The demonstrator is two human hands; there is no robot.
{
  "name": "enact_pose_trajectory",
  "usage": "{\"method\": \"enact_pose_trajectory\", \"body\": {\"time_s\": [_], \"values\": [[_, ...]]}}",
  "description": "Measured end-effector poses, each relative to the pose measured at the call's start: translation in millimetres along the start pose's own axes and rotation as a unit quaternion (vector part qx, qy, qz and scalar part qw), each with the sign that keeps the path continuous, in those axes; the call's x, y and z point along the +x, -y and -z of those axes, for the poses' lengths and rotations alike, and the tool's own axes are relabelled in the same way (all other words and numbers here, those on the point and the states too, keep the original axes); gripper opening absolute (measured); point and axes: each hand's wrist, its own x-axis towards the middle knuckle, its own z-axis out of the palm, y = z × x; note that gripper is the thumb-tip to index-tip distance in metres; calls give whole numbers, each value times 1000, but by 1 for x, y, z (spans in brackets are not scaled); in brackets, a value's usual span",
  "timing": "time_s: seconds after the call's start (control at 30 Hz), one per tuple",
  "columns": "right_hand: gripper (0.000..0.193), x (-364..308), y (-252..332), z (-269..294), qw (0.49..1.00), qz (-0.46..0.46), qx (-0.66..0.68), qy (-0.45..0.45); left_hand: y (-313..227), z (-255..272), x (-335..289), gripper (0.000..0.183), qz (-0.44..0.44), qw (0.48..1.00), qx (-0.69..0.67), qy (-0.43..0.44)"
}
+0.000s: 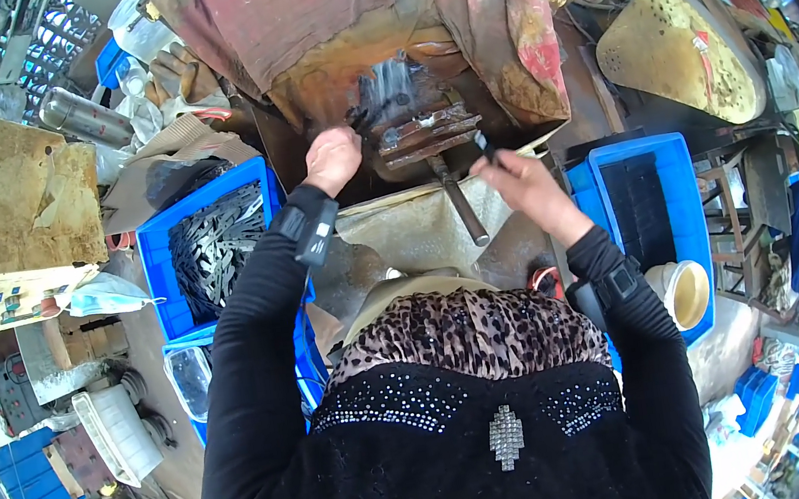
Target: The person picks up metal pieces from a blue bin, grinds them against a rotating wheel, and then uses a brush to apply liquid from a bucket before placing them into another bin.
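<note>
My left hand (pixel 334 160) is closed at the left of a rusty metal clamp (pixel 430 134). Something dark shows by its fingertips, but I cannot make out what it is. On the other side of the clamp, the fingers of my right hand (pixel 525 191) close around a small dark strip (pixel 484 144) with a pale tip, which points toward the clamp's right end. A rod handle (pixel 461 206) sticks out from the clamp toward me. Behind the clamp is a grey, worn metal surface (pixel 393 84) under a hood draped in stained red cloth (pixel 327 7).
To the left, a blue bin (pixel 152 272) holds many dark metal strips (pixel 218 248). At the right stands another blue bin (pixel 686 202) with dark pieces stacked inside and a cream tub (pixel 685 295) at its near end. A pale sheet (pixel 398 235) hangs below the clamp.
</note>
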Motion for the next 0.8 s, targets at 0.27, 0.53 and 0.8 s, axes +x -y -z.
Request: {"method": "enact_pose_trajectory", "body": {"time_s": [0.27,0.53,0.8], "values": [[21,58,9,-5,839,-132,523,-72,-97,85,10,16,-20,977,-155,-143],[16,82,4,-24,794,-72,588,-135,-149,77,-9,6,-49,992,-80,-89],[16,40,9,3,891,-106,433,-84,-92,86,-11,40,86,897,-433,-25]]}}
